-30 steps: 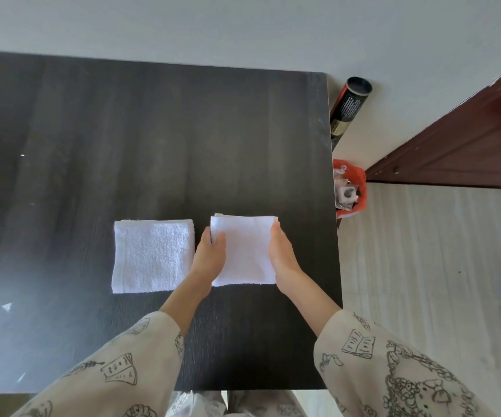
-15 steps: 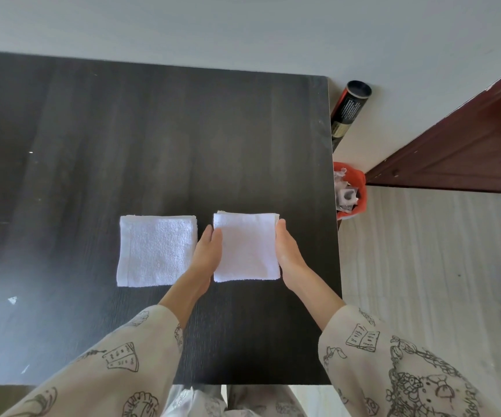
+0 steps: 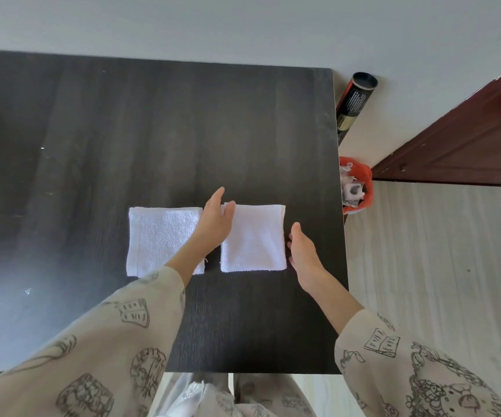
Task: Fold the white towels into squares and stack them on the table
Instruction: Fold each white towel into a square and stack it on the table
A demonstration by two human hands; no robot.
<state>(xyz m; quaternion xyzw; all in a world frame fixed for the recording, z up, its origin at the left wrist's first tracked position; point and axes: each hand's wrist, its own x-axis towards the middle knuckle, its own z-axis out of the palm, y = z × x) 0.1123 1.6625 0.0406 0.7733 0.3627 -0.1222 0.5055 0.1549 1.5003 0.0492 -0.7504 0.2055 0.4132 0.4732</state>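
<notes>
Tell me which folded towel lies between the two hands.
The right towel, nearer the table's right edge: left hand at its left side, right hand at its right. The left towel lies outside.

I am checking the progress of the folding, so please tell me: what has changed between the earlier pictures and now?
Both hands came off the right folded towel, which they had pressed at its sides. The left hand rose and moved forward over the gap between the towels; the right hand drew back to the right, open, beside the towel's edge. Both towels, the left folded towel included, stayed side by side on the black table, not stacked.
</notes>
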